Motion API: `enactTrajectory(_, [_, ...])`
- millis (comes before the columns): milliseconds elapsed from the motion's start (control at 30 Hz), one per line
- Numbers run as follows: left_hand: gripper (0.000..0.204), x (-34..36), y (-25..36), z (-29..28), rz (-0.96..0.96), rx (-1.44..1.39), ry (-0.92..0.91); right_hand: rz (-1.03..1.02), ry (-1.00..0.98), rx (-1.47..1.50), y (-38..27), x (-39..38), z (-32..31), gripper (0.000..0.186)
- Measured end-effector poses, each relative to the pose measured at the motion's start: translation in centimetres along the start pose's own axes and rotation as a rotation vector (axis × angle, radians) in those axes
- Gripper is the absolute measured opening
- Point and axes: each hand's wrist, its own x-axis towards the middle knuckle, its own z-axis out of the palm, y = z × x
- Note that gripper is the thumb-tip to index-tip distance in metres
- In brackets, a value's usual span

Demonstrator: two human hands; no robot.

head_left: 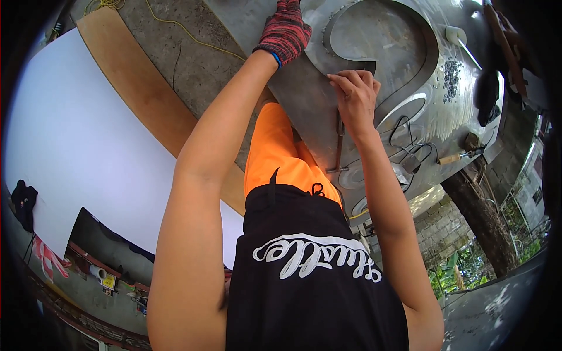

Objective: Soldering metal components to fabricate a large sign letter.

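On the metal sheet (pixel 310 105), toward the far right, the curved metal strip (pixel 430 55) stands on edge in a hooked outline, one end just beside the bare right hand (pixel 357 96). From my remote station I read the right fingers as bent, thumb and fingertips drawn nearly together; whether they pinch anything, I cannot tell. The gloved left hand (pixel 285 34) is at the far limit of view, fingers folded and partly cut off, so I cannot confirm a grip there either.

Hazard, cutting: the right hand wears no glove and the strip's end looks thin. A slip along that edge could cut the fingers.

Hazard, displacement: if the strip is not fixed down — I cannot tell from this view — a sideways knock could shift or tip it.

Hazard, snagging: at right, a black cable (pixel 411 140) lies in loops near a wood-handled tool (pixel 461 156). An arm catching a loop could drag nearby items. Closer in, a T-shaped rod (pixel 340 140) lies near the sheet's near edge — a brush from the forearm could push it off.
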Motion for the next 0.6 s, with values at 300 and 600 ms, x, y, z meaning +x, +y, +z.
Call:
enactTrajectory(300, [0.078,0.1,0.8,-1.0,-0.065,-0.119,-0.065,0.012,-0.024,0.002,0.3,-0.2,0.1,0.016])
enactTrajectory(600, [0.077,-0.1,-0.6,0.0,0.061,-0.019,0.036,0.002,-0.025,0.003,0.1,0.0,0.0,0.016])
